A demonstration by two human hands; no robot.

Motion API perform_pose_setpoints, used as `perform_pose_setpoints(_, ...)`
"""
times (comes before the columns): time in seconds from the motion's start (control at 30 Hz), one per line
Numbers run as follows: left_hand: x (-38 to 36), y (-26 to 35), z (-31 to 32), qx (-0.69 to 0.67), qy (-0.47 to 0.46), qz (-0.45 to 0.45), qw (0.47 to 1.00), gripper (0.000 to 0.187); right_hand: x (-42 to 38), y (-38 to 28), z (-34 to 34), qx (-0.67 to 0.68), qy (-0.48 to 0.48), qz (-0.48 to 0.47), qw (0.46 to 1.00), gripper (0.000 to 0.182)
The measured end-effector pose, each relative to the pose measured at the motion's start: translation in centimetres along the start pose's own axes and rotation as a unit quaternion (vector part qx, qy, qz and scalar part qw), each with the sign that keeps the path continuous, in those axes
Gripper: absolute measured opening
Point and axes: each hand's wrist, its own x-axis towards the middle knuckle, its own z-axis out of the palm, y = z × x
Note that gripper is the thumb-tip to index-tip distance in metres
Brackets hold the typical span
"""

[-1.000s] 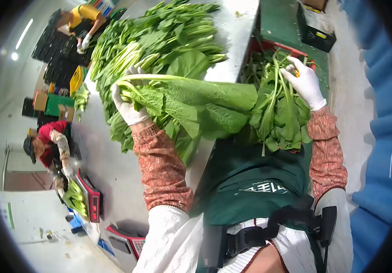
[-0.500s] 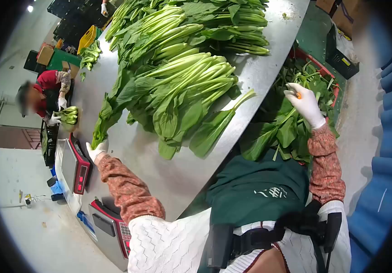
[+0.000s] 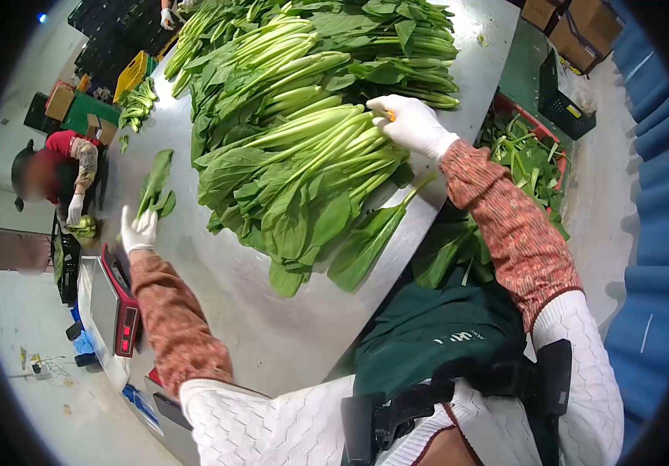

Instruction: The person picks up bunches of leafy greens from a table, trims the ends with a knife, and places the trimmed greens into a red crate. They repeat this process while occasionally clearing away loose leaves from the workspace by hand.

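My left hand point(image 3: 140, 231), in a white glove, has its fingers apart at the stem end of a small leafy green point(image 3: 156, 185) on the metal table. Whether the stem still touches the palm is hard to see. My right hand point(image 3: 416, 126), gloved too, is closed around what looks like a small orange-handled knife point(image 3: 391, 116), mostly hidden by the fingers. Its fingertips are at the pale stem ends of a big pile of leafy greens point(image 3: 295, 163). One separate leafy stalk point(image 3: 377, 237) lies near the table edge, right of the pile.
A red crate point(image 3: 556, 133) full of loose leaves stands beyond the table's right edge. Red scales point(image 3: 123, 314) are at the left. Across the table, a co-worker point(image 3: 70, 167) handles greens. A black crate point(image 3: 563, 101) and cardboard boxes point(image 3: 583, 35) sit at the upper right.
My left hand has moved slightly left and up, its fingers opening from around the greens. My right hand has swung left from above the red crate to the pile's stems.
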Motion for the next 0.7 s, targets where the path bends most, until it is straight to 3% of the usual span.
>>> perform_pose_setpoints(0.03,-5.1,-4.6,3.2,0.091,-0.090,0.125,0.984,0.056,0.3,0.2,0.7,-0.028,0.005,-0.018,0.999,0.029)
perform_pose_setpoints(0.07,-7.5,-7.1,4.8,0.164,-0.160,0.144,0.963,0.047,0.3,0.2,0.8,-0.033,-0.003,-0.019,0.999,0.029)
perform_pose_setpoints(0.1,-12.8,-11.3,7.6,0.305,-0.227,0.273,0.884,0.038,0.3,0.0,0.5,-0.039,-0.013,-0.023,0.999,0.028)
perform_pose_setpoints(0.13,-18.3,-14.8,10.8,0.344,-0.237,0.300,0.857,0.027,0.4,-0.4,0.0,-0.045,-0.024,-0.028,0.998,0.028)
perform_pose_setpoints(0.17,-21.9,-17.5,12.7,0.466,-0.260,0.408,0.741,0.020,-0.3,-1.1,-0.7,0.049,-0.024,-0.012,0.998,0.026)
perform_pose_setpoints(0.2,-25.6,-20.7,14.4,0.466,-0.328,0.433,0.698,0.020,-1.0,-2.2,-1.7,0.083,-0.047,0.000,0.995,0.024)
perform_pose_setpoints(0.27,-29.7,-25.8,16.7,0.496,-0.406,0.621,0.451,0.034,-2.8,-4.0,-3.6,0.150,-0.086,0.028,0.985,0.022)
perform_pose_setpoints(0.3,-31.7,-28.3,17.4,0.525,-0.391,0.626,0.424,0.037,-4.0,-3.8,-3.6,0.224,-0.066,0.020,0.972,0.022)
perform_pose_setpoints(0.33,-33.2,-30.0,17.8,0.551,-0.378,0.630,0.397,0.039,-5.5,-5.4,-5.5,0.268,-0.088,0.074,0.957,0.023)
perform_pose_setpoints(0.43,-34.4,-32.9,17.8,0.544,-0.396,0.561,0.482,0.039,-9.4,-4.7,-6.3,0.378,0.014,0.068,0.923,0.024)
perform_pose_setpoints(0.53,-37.3,-33.8,18.2,0.578,-0.388,0.523,0.492,0.033,-13.2,-3.5,-5.7,0.253,0.139,0.047,0.956,0.015)
perform_pose_setpoints(0.57,-37.5,-34.5,18.2,0.557,-0.387,0.539,0.499,0.030,-14.1,-3.3,-5.9,0.150,0.141,0.027,0.978,0.016)
perform_pose_setpoints(0.7,-39.5,-36.0,19.0,0.531,-0.445,0.509,0.511,0.026,-15.7,-2.0,-5.5,0.113,0.159,0.079,0.978,0.024)
